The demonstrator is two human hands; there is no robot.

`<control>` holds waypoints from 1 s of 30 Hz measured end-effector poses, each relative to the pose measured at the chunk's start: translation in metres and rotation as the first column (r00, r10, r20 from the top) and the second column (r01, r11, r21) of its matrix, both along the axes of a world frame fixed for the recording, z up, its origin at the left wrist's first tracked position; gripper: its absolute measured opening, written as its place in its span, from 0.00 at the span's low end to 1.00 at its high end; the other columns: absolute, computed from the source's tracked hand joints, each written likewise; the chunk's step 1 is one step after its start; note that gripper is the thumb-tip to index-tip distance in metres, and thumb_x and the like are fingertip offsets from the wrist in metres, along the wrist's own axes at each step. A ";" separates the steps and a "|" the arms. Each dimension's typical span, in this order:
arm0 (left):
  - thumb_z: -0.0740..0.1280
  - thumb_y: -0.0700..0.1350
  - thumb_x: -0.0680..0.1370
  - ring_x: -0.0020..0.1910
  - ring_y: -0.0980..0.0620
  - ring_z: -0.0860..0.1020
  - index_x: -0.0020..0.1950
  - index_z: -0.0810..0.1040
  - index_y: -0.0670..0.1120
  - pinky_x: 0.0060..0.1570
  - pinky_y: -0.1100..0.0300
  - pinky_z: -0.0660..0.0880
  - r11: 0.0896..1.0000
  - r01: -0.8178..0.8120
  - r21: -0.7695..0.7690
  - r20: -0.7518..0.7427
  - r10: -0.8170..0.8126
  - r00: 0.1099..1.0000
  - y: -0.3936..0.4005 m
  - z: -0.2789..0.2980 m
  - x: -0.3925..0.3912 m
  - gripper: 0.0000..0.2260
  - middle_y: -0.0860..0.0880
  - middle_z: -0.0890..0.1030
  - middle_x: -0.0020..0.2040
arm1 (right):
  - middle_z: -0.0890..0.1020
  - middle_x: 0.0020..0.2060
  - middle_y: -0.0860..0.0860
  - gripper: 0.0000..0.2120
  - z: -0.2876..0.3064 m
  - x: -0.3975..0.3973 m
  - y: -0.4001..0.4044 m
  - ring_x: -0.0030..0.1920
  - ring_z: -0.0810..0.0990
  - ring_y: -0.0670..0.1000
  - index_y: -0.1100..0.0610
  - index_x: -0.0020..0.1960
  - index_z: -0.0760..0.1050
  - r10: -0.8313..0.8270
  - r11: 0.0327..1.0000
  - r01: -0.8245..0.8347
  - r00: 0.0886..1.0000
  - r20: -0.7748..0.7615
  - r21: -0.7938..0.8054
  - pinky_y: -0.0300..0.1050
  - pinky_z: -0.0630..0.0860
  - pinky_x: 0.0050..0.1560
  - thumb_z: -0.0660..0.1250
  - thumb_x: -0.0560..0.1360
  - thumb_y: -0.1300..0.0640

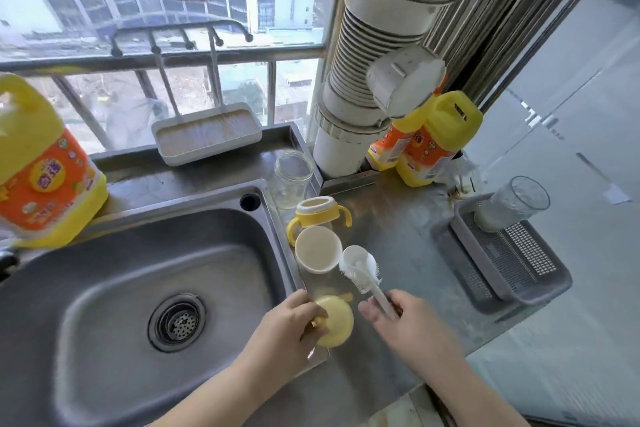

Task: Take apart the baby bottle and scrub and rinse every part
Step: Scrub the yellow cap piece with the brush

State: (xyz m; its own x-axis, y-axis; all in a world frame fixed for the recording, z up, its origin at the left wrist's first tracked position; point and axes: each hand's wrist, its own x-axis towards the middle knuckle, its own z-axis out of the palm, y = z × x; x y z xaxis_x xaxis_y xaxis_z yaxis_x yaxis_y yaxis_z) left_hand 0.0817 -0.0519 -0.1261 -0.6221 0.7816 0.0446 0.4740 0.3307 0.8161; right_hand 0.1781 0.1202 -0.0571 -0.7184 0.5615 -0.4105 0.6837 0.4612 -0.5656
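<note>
A glossy yellow detergent jug [41, 166] stands at the far left beside the brushed-steel sink [104, 288], under a barred window [156, 45]. On the sink's right rim, the left hand [291, 326] curls its fingers round a smooth, rounded yellow bottle part [336, 322]. The right hand [401, 315] pinches the thin white handle of a bristly brush [360, 270]. Behind them on the steel desk [398, 236] stand a white cup [317, 253], a yellow handled collar [317, 213] and a clear glass bottle [292, 177]. A grey mesh basket [502, 267] sits right.

1. Lower centre: left hand [289, 324] grips a yellow cap [335, 321] at the sink [104, 288] rim.
2. Right hand [401, 317] holds a white bottle brush [362, 270].
3. Above them: white cup [317, 253], handled yellow collar [317, 213].
</note>
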 end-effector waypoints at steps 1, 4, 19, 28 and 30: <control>0.68 0.47 0.71 0.36 0.62 0.73 0.47 0.80 0.50 0.39 0.75 0.68 0.998 -0.032 0.055 -0.008 0.033 0.999 -0.008 0.005 -0.004 0.06 0.61 0.71 0.44 | 0.81 0.38 0.45 0.14 0.003 -0.010 -0.007 0.38 0.78 0.42 0.52 0.47 0.76 0.006 0.999 -0.006 1.000 0.003 -0.049 0.31 0.69 0.36 0.67 0.72 0.41; 0.71 0.45 0.70 0.36 0.70 0.71 0.46 0.77 0.52 0.39 0.79 0.66 0.978 -0.135 0.161 -0.056 0.146 0.988 -0.034 0.028 -0.020 0.07 0.61 0.71 0.44 | 0.81 0.37 0.41 0.09 0.014 -0.047 -0.037 0.38 0.78 0.38 0.47 0.46 0.76 0.061 0.970 -0.073 0.996 -0.059 -0.233 0.26 0.69 0.34 0.68 0.72 0.42; 0.68 0.49 0.70 0.47 0.47 0.81 0.57 0.77 0.35 0.46 0.59 0.77 0.754 -0.642 0.140 0.879 0.203 0.430 -0.192 0.078 -0.086 0.21 0.40 0.82 0.48 | 0.71 0.21 0.42 0.06 0.048 -0.162 -0.186 0.23 0.66 0.40 0.57 0.46 0.77 0.492 0.622 -0.569 0.818 -0.297 -0.537 0.34 0.64 0.25 0.64 0.78 0.57; 0.66 0.34 0.70 0.40 0.49 0.82 0.52 0.75 0.37 0.39 0.58 0.81 0.517 -0.846 0.134 0.922 0.248 0.297 -0.216 0.084 -0.085 0.11 0.41 0.82 0.44 | 0.79 0.38 0.49 0.14 0.043 -0.166 -0.193 0.41 0.77 0.51 0.51 0.49 0.73 0.778 0.620 -0.721 0.616 -0.125 0.310 0.46 0.70 0.40 0.53 0.80 0.44; 0.66 0.34 0.69 0.43 0.48 0.82 0.53 0.75 0.37 0.41 0.57 0.81 0.498 -0.854 0.152 0.919 0.247 0.307 -0.217 0.086 -0.086 0.13 0.41 0.82 0.46 | 0.80 0.42 0.49 0.14 0.046 -0.172 -0.187 0.46 0.78 0.53 0.50 0.47 0.72 0.746 0.642 -0.671 0.658 -0.101 0.372 0.46 0.69 0.41 0.52 0.80 0.44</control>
